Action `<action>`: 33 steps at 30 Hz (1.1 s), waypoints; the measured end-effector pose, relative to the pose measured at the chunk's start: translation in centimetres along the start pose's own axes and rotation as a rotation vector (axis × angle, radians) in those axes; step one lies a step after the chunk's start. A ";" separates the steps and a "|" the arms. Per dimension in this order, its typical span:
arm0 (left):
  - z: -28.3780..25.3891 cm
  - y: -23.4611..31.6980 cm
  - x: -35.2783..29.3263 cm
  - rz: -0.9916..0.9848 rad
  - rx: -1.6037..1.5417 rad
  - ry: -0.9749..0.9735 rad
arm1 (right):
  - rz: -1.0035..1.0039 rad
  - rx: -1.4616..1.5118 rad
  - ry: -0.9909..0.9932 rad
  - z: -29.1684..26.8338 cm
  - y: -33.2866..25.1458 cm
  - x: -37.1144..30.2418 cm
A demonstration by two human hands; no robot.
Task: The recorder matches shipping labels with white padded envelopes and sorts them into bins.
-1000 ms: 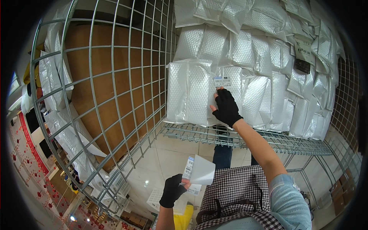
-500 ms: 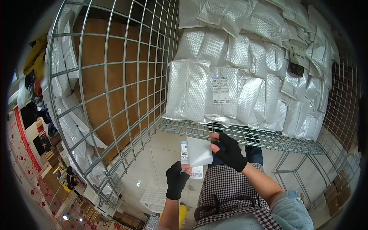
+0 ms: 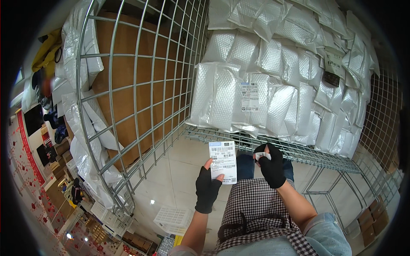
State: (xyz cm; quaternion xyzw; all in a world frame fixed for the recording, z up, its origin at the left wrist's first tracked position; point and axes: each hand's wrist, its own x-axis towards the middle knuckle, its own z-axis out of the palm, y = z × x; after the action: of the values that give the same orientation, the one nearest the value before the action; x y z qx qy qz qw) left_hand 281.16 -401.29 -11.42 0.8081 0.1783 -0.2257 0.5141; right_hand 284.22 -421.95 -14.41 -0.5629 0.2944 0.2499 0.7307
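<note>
A white printed shipping label (image 3: 223, 162) is pinched at its lower left edge between the thumb and fingers of my left hand (image 3: 207, 187), in a black fingerless glove. Its printed face is turned up toward me. My right hand (image 3: 272, 168), gloved the same way, is closed around a crumpled piece of whitish backing paper (image 3: 262, 156), mostly hidden by the fingers. Beyond both hands rises a stack of silvery-white bubble mailers (image 3: 215, 98). One mailer in the lower row carries a similar label (image 3: 250, 97).
The mailers rest on a wire rack shelf (image 3: 299, 150). A wire mesh panel (image 3: 141, 89) stands at left, with brown cardboard (image 3: 128, 64) and more mailers (image 3: 72, 111) behind it. A white plastic basket (image 3: 174, 219) sits on the floor. Brown boxes (image 3: 373, 219) lie at lower right.
The translucent backing sheet has come off the label and is now crumpled in my right hand, which moved right. My left hand has raised the label slightly, uncovering its printed face.
</note>
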 end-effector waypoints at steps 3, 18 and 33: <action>0.5 0.5 0.5 -0.105 -0.119 0.003 | -0.015 0.026 -0.104 0.6 0.3 -0.4; -1.5 1.1 -0.3 -0.316 -0.297 -0.159 | 0.254 0.090 -0.241 2.4 0.3 0.1; -2.3 1.8 -0.3 -0.305 -0.381 -0.259 | 0.237 0.173 -0.230 2.7 0.9 0.2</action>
State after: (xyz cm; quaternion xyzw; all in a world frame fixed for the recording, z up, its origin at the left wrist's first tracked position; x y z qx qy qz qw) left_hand 282.25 -399.93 -9.03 0.6252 0.2699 -0.3641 0.6353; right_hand 284.10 -419.13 -14.62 -0.4269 0.2936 0.3709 0.7707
